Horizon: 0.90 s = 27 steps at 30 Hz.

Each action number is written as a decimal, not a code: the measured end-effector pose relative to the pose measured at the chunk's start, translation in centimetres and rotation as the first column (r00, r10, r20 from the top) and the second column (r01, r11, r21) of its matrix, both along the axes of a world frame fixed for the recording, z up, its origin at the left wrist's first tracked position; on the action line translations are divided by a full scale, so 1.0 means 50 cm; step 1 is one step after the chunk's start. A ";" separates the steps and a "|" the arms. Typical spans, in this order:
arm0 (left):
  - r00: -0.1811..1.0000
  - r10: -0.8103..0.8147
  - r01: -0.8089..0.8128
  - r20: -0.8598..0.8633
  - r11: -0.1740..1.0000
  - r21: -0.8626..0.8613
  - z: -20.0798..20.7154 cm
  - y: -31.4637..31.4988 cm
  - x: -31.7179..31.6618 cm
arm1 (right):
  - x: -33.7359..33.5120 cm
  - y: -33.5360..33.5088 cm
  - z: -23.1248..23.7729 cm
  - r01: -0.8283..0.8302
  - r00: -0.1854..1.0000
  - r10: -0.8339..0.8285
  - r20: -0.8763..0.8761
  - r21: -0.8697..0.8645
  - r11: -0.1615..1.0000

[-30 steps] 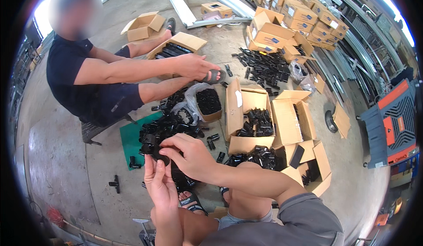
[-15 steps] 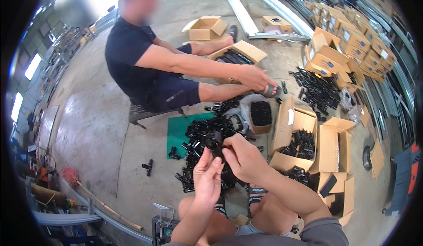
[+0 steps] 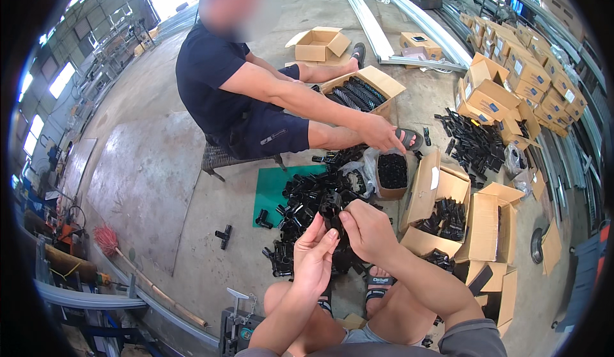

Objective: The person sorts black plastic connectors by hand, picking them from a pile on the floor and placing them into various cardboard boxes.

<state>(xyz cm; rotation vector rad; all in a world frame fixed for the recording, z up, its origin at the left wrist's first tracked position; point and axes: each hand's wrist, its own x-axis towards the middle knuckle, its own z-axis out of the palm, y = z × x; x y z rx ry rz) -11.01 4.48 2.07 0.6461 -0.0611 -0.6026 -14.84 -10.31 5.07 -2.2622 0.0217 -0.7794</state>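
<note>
In front of my knees I hold a black T-shaped fitting (image 3: 330, 208) with both hands. My left hand (image 3: 313, 258) pinches its lower part between thumb and fingers. At its right side, my right hand (image 3: 369, 232) is closed with thumb and fingertips against it; those fingers partly hide whether a second small piece is there. Just beyond and below my hands spreads a heap of similar black fittings (image 3: 297, 206), partly on a green mat (image 3: 268, 181). One loose fitting (image 3: 223, 236) lies on the floor to the left.
A co-worker (image 3: 214, 82) sits opposite, one hand (image 3: 382, 134) reaching toward a small box of black pieces (image 3: 392, 171). An open carton of fittings (image 3: 416, 197) stands to my right, beside another carton (image 3: 480, 229). Farther right are a black pile (image 3: 470, 142) and stacked cartons (image 3: 527, 69).
The whole view has shifted, so the scene sits farther right and lower. The co-worker's reaching hand has dropped toward the small box. My hands keep their hold on the fitting.
</note>
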 end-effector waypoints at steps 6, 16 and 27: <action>0.998 0.055 -0.052 -0.035 0.995 0.085 0.016 0.011 0.003 | -0.020 0.005 0.013 -0.025 0.988 0.080 -0.134 0.370 0.929; 0.942 -0.209 0.066 0.262 0.883 0.464 0.016 -0.010 -0.012 | 0.024 -0.027 -0.055 0.094 0.894 0.243 -0.375 0.689 0.718; 0.525 -0.667 -0.177 0.529 0.522 0.834 0.047 0.024 -0.027 | -0.317 -0.314 -0.349 0.337 0.288 0.085 -0.954 0.184 0.923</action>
